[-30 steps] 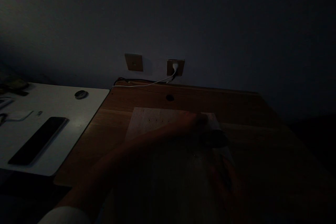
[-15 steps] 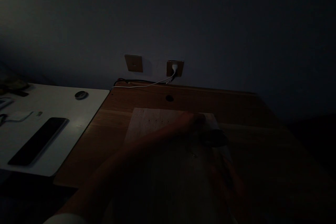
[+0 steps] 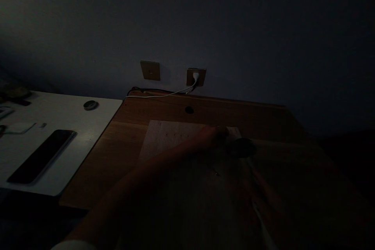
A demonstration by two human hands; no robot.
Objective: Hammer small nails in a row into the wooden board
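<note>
Very dim light hides much detail. My left hand (image 3: 211, 136) rests near the far right corner of a pale wooden board (image 3: 159, 129), its fingers closed together; whatever they pinch is lost in shadow. A row of small dark dots (image 3: 175, 134) runs along the board's far edge, left of that hand. My right hand (image 3: 263, 195), blurred and dark, is closed around the handle of a hammer-like tool. Its broad dark head (image 3: 241, 147) hovers close to my left fingers, to their right. A small shiny piece (image 3: 216, 173) lies on the board between my hands.
The board lies on a brown wooden desk (image 3: 125, 133) against the wall. On the white table (image 3: 73, 144) at left are a black flat device (image 3: 42, 156) and a small round object (image 3: 90, 105). Cables (image 3: 158, 95) run along the desk's back to a wall socket (image 3: 196, 77).
The dark tool head has risen slightly and shifted a little right, and my right hand has moved right with it. My left hand stays nearly where it was.
</note>
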